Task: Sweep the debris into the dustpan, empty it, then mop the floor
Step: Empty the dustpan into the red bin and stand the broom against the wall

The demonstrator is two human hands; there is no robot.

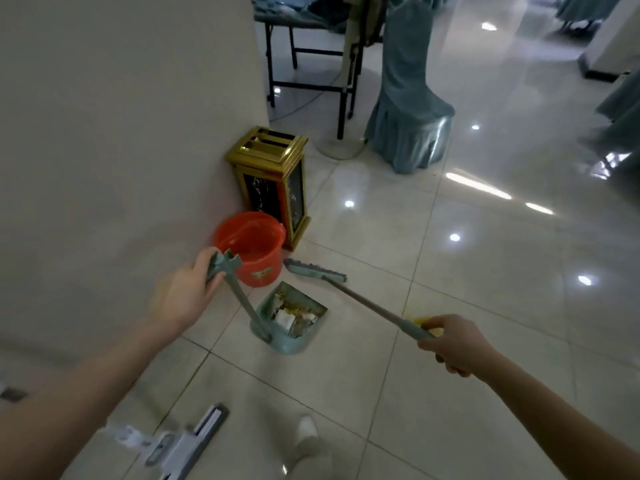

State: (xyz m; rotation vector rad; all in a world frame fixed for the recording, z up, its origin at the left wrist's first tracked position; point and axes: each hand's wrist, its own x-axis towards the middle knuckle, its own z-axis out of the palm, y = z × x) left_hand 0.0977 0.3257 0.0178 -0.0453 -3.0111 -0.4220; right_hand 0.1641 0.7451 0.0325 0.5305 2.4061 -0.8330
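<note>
- Left grip (187,292): fingers curled round the forked top of the dustpan handle (242,296), holding it up at a slant.
- Dustpan (280,344): teal, low over the tiled floor (450,271), mouth facing away from the person. Whether its base touches the tile cannot be told.
- Debris (294,317): white scraps and yellowish bits, lying inside the dustpan.
- Right grip (450,344): closed round the near end of the broom stick (a yellow part shows just above the fingers).
- Broom (313,269): head down by the floor just beyond the dustpan mouth, stick running back to the right grip.
- Orange bucket (252,251): stands against the wall (121,133), just beside the dustpan handle.
- Gold-framed bin (273,178): upright behind the bucket, at the wall corner.
- Flat mop (187,441): lies on the floor at lower left, near the person's shoe (306,427).
- Covered chair (408,109): farther back, well apart from the dustpan.
</note>
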